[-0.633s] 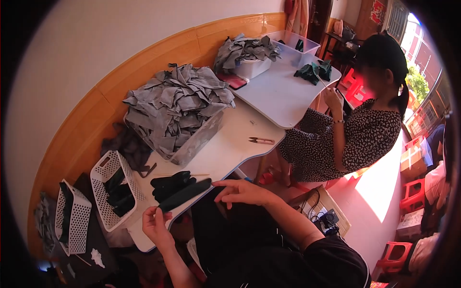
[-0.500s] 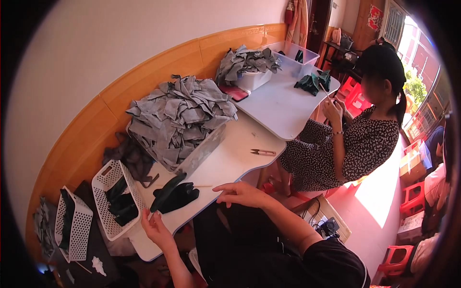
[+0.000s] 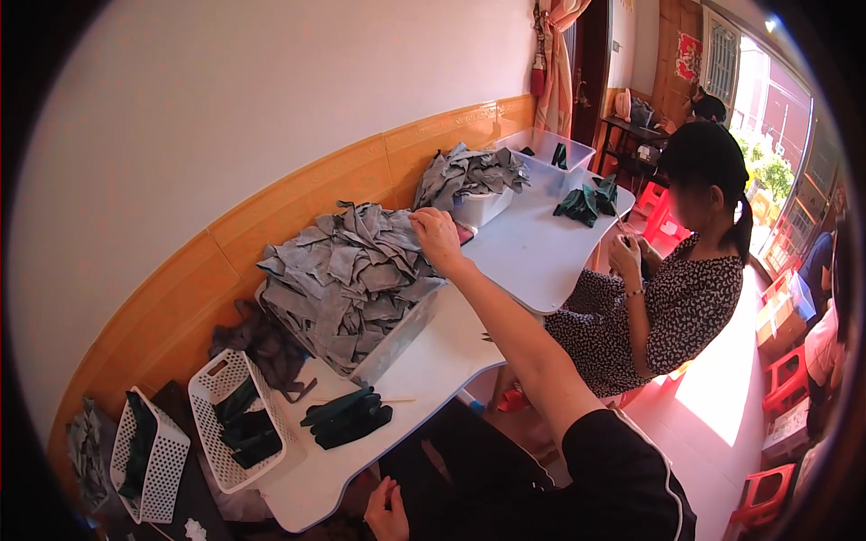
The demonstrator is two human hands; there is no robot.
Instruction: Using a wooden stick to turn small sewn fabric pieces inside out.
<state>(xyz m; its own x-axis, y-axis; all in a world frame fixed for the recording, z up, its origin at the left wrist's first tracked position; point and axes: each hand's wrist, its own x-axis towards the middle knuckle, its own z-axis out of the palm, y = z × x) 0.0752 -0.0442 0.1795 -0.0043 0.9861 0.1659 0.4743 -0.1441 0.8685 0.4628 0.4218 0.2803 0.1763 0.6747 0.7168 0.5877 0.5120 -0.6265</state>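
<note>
Fingers point(image 3: 421, 223) of the right hand point(image 3: 438, 240) were bent at the far right edge of the heaped grey cloth pieces point(image 3: 347, 270); whether they pinched one, I couldn't tell. Down by the dark-clothed lap, the left hand point(image 3: 388, 514) had its fingers partly curled, and I couldn't see whether they held anything. The right forearm cut across the tables, and a seated co-worker point(image 3: 699, 293) was just beyond it. Dark green pieces point(image 3: 347, 419) lay on the near table point(image 3: 442, 365) beside a thin stick point(image 3: 397, 400).

A translucent bin point(image 3: 397, 345) brimmed with the grey cloth. Two perforated baskets point(image 3: 206, 426) on the left held dark green pieces. Beyond the hand, a white tub point(image 3: 484, 210) was piled with more grey.

Bare tabletop ran between the bin and the table's wavy front edge.
</note>
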